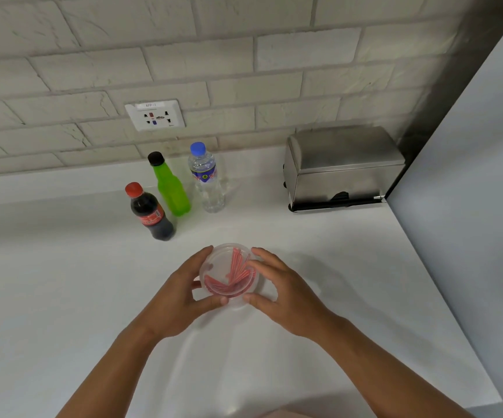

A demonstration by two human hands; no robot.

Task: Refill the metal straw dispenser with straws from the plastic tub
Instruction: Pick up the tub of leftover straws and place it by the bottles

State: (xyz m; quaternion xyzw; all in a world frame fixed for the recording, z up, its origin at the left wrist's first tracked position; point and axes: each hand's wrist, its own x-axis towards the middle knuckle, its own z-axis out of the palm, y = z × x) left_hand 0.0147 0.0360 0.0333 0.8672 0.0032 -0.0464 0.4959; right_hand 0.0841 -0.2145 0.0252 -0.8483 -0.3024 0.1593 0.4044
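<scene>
Low in the middle of the frame, both hands cup the plastic tub point(229, 277) on the white counter point(63, 282); the left hand point(181, 294) and right hand point(280, 291) have fingers spread around its rim, thumbs nearest me. The red straws point(238, 267) inside fan toward the upper right; the lid seems on. Far off at the right, nearer the right hand, the metal straw dispenser point(343, 170) sits closed.
</scene>
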